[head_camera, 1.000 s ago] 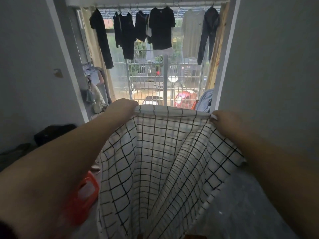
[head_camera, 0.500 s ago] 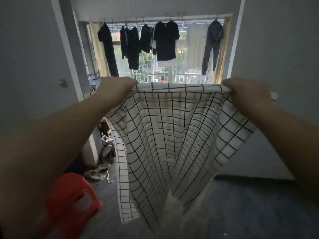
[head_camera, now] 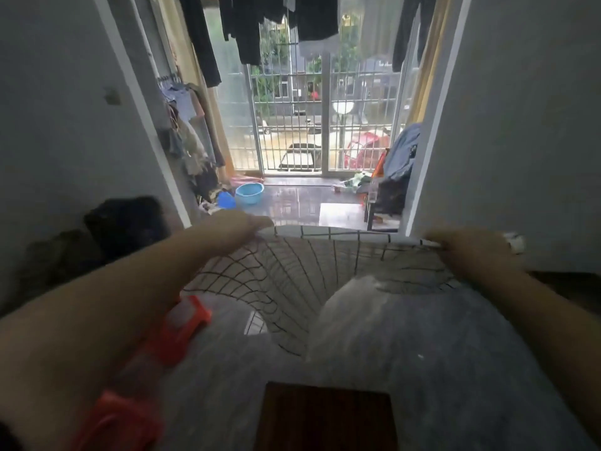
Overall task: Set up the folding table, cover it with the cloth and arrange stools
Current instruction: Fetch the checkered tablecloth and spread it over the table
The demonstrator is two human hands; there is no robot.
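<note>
Now, left hand [head_camera: 239, 224]: fingers closing on the checked cloth's [head_camera: 302, 281] far edge.
Right hand [head_camera: 468, 247]: fingers gripping the same edge.
Cloth: billowing, blurred, above the dark counter [head_camera: 325, 415].
Red stools [head_camera: 182, 323]: standing on the floor at left.

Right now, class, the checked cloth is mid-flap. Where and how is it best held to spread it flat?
Hold the checked cloth along its far hem, one top corner in each grip, as the left hand and right hand do, coming from above with knuckles up. The hem is stretched taut between them while the rest billows loose, so probably only the corners give control.
</note>
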